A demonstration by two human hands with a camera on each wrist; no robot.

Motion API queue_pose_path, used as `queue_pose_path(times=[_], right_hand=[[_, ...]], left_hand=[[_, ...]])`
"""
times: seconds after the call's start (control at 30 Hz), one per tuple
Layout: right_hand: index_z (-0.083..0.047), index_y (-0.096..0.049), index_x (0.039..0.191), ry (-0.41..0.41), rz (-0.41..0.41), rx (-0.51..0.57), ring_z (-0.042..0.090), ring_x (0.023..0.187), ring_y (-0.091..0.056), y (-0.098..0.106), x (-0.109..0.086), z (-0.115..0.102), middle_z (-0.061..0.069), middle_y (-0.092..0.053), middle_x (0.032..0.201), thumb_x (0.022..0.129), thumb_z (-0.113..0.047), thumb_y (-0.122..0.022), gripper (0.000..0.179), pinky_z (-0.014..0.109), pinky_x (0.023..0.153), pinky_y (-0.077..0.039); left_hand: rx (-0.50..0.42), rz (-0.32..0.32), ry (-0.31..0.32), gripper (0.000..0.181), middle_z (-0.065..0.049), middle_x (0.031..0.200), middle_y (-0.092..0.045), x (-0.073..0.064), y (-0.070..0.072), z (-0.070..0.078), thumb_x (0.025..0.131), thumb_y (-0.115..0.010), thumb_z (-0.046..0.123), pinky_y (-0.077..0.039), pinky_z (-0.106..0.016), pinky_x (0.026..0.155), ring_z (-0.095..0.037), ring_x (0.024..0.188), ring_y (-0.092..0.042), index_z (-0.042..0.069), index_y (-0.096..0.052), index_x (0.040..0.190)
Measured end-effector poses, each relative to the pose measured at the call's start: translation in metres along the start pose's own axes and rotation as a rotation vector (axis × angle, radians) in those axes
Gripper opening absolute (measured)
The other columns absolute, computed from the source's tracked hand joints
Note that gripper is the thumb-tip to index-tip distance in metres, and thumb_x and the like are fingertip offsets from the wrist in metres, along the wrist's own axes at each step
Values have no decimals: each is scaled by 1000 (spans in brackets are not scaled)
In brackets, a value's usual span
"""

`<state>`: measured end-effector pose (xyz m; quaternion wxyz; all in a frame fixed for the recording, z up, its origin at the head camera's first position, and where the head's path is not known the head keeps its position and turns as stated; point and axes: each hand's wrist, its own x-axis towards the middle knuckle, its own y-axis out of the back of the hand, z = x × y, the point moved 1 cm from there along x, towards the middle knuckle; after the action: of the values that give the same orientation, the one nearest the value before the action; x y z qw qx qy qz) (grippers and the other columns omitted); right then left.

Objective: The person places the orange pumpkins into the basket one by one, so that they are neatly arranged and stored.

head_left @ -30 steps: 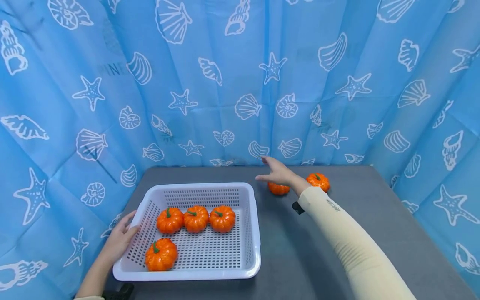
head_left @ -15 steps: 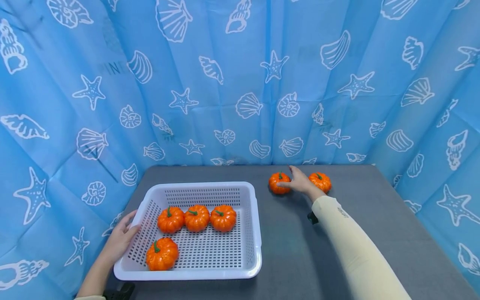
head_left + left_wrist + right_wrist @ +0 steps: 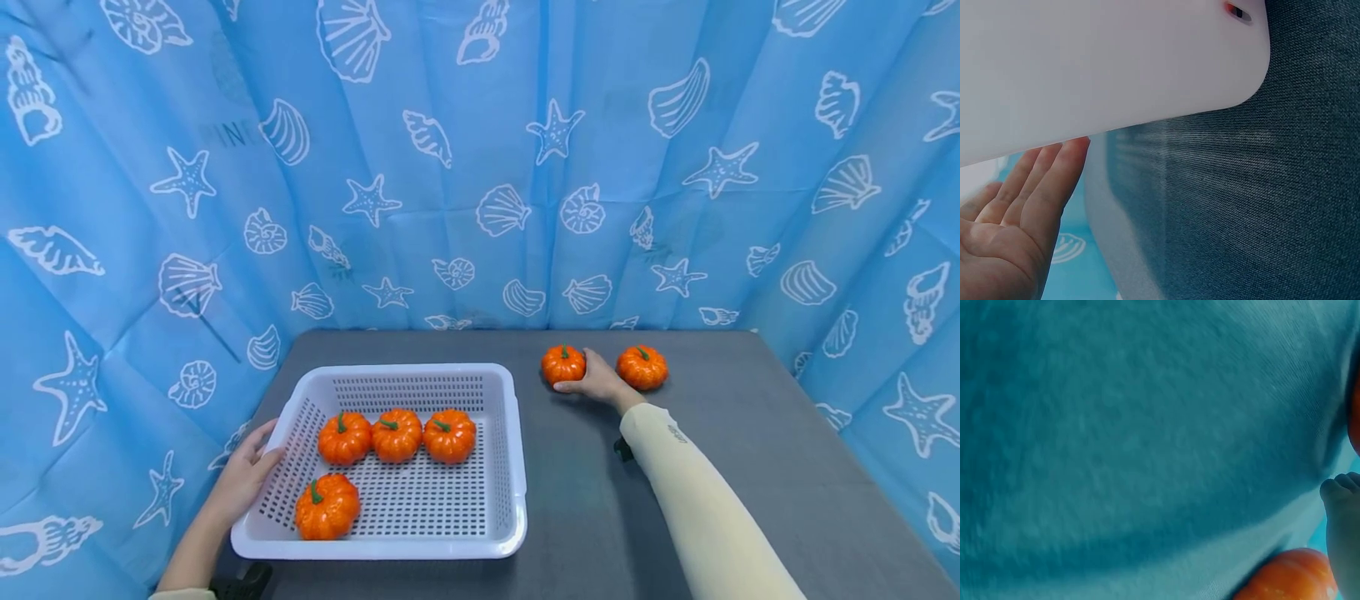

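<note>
A white perforated plastic basket [image 3: 378,548] stands on the table, with several small orange toy pumpkins inside. At its left side, my left hand [image 3: 243,477] holds the rim, thumb over the edge. The left wrist view shows the fingers [image 3: 1054,181] reaching up to the basket's pale outer wall [image 3: 1116,75]. Beyond the basket, my right hand [image 3: 600,382] is spread around the right side of an orange pumpkin [image 3: 562,363], thumb along its near side. Right of that hand sits another pumpkin [image 3: 642,367]. In the right wrist view, fingertips [image 3: 1342,487] show beside an orange pumpkin [image 3: 1355,419].
Inside the basket, three pumpkins [image 3: 397,436] line up across the middle, with one more pumpkin [image 3: 327,507] at the front left. The grey cloth-covered table [image 3: 757,467] extends to the right. A blue shell-patterned curtain [image 3: 450,167] hangs behind and at both sides.
My right hand has moved from above the left loose pumpkin to its right side and come down next to it. The left hand stays at the basket rim.
</note>
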<state>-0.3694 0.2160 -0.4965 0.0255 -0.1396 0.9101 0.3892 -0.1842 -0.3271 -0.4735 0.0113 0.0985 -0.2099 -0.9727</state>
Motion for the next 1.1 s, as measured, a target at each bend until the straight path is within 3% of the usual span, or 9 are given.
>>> queue_pose_path(times=[0.2, 0.37, 0.6, 0.93, 1.1], right_hand=[[7, -16, 145, -12, 36, 6, 39, 118, -45, -7, 2, 2, 29, -37, 140, 81, -45, -71, 99, 57, 107, -34], [3, -20, 144, -36, 64, 25, 37, 112, -48, -11, 4, 4, 26, -40, 137, 82, -45, -70, 93, 54, 103, -39], [3, -20, 144, -9, 106, 60, 38, 114, -48, -11, 6, -2, 27, -40, 138, 82, -39, -72, 92, 54, 103, -40], [2, -20, 145, 29, 131, 96, 39, 117, -46, 8, 8, -23, 26, -39, 138, 80, -34, -75, 92, 55, 104, -38], [-1, -23, 144, 77, 148, 133, 37, 115, -47, 21, 13, -44, 23, -42, 136, 79, -35, -76, 90, 52, 100, -42]], left_hand=[[14, 9, 11, 66, -31, 141, -40, -1, -2, 0, 100, -43, 37, -59, -47, 69, -35, 98, -67, 17, -8, 153], [16, 16, 4, 65, -31, 140, -41, -1, -2, 1, 100, -43, 37, -59, -47, 69, -35, 97, -67, 17, -10, 153], [13, 20, -5, 65, -32, 139, -42, -1, -2, 2, 100, -43, 37, -59, -47, 69, -35, 96, -67, 16, -10, 153], [8, 12, -17, 65, -32, 138, -42, 1, -1, 1, 100, -43, 36, -58, -48, 69, -35, 97, -67, 15, -10, 152], [4, 10, -23, 65, -32, 138, -42, 2, -1, -1, 100, -43, 37, -58, -48, 69, -36, 97, -67, 15, -11, 152]])
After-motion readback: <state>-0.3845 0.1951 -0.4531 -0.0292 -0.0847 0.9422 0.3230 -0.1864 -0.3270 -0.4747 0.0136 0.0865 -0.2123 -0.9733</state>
